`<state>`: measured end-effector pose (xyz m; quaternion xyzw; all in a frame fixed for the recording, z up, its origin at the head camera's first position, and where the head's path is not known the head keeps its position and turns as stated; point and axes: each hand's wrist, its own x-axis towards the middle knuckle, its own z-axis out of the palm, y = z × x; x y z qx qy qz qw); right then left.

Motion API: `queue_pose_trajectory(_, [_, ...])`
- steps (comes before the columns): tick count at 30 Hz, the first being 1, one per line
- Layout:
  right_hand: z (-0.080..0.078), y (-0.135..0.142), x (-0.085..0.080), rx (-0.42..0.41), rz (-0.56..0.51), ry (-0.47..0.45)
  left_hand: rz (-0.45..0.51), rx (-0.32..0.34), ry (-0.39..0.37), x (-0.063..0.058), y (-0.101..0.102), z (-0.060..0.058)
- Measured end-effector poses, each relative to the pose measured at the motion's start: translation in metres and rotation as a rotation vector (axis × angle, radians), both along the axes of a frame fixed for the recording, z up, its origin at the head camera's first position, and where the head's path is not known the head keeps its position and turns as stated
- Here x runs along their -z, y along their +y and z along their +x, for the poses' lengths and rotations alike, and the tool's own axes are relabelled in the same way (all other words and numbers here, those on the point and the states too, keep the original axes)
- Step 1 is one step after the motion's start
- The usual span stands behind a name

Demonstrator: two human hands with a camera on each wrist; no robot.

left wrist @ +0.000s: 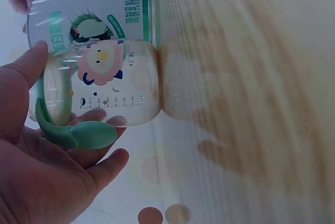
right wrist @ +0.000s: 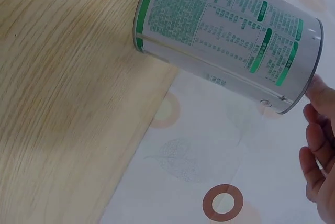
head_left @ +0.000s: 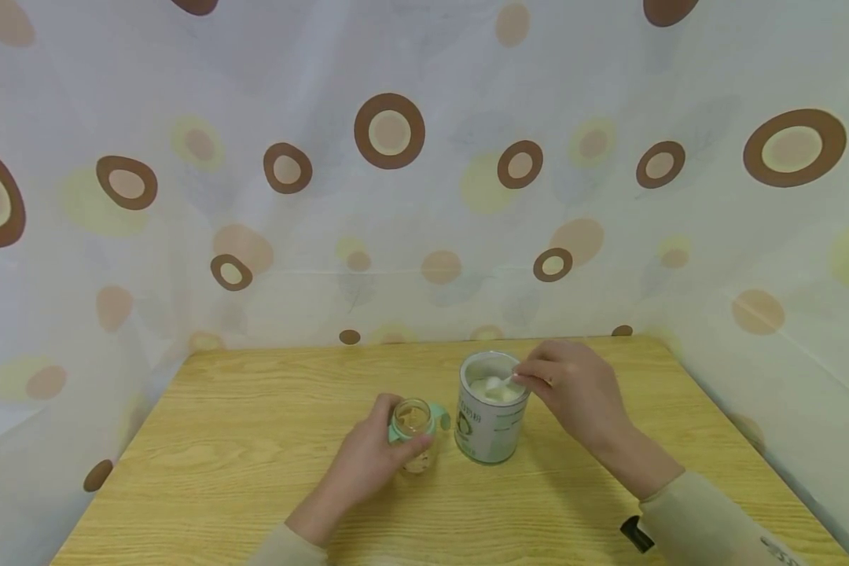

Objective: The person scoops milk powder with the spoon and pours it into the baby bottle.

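Note:
My left hand [head_left: 371,452] grips a clear baby bottle [head_left: 416,440] with green side handles, its mouth uncapped and upright on the table. In the left wrist view the bottle [left wrist: 118,80] shows a lion print and a measuring scale. Just right of it stands an open milk powder can [head_left: 490,424], white with green print, with pale powder [head_left: 477,387] inside. Over the can's rim, my right hand [head_left: 573,385] pinches the handle of a white scoop [head_left: 497,385], whose bowl is down at the powder. In the right wrist view my fingers [right wrist: 316,140] are beside the can's rim.
A wooden table [head_left: 255,440] lies under everything. Behind and at both sides hangs a white curtain [head_left: 424,204] with brown and yellow dots. A small black object [head_left: 637,534] lies beside the right sleeve [head_left: 707,519].

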<state>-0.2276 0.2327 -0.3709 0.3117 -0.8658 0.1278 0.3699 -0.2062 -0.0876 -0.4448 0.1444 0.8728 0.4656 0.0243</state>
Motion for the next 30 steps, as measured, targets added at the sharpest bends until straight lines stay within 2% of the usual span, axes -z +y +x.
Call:
queue_pose_trajectory(5, [-0.006, 0.002, 0.001, -0.108, 0.077, 0.103, 0.003, 0.020, 0.015, 0.000, 0.000, 0.001])
queue_pose_trajectory(10, [-0.009, 0.003, 0.002, -0.140, 0.126, 0.136, -0.003, 0.032, 0.032, 0.000, -0.001, 0.002])
queue_pose_trajectory(20, [-0.010, 0.002, -0.002, -0.073, 0.206, 0.090, -0.016, 0.033, 0.080, 0.001, 0.000, 0.001])
queue_pose_trajectory(30, [0.000, -0.011, -0.014, 0.037, 0.297, -0.075, -0.018, 0.049, 0.078, 0.001, 0.001, 0.002])
